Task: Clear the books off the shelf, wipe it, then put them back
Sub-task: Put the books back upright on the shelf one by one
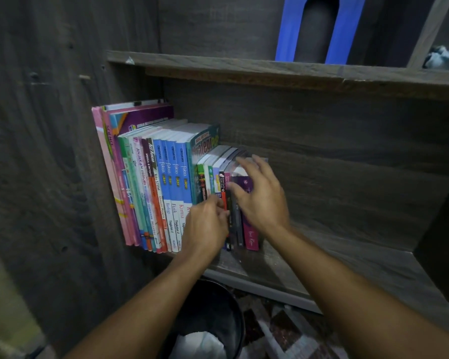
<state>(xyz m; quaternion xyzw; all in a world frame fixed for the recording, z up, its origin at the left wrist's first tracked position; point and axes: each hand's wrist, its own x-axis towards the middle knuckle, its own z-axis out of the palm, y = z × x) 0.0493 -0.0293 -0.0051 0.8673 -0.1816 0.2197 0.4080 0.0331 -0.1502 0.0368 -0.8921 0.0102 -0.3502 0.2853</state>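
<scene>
A row of upright books fills the left end of a dark wooden shelf. Tall pink and purple ones lean at the far left, blue textbooks stand in the middle, and small novels end the row. My left hand touches the spines of the small novels with bent fingers. My right hand lies with spread fingers against the last purple book, thumb toward the spines. Whether either hand grips a book is unclear.
The shelf board to the right of the books is bare. Above it runs another shelf carrying a blue arched object. A black bin with white material inside stands on a patterned floor below.
</scene>
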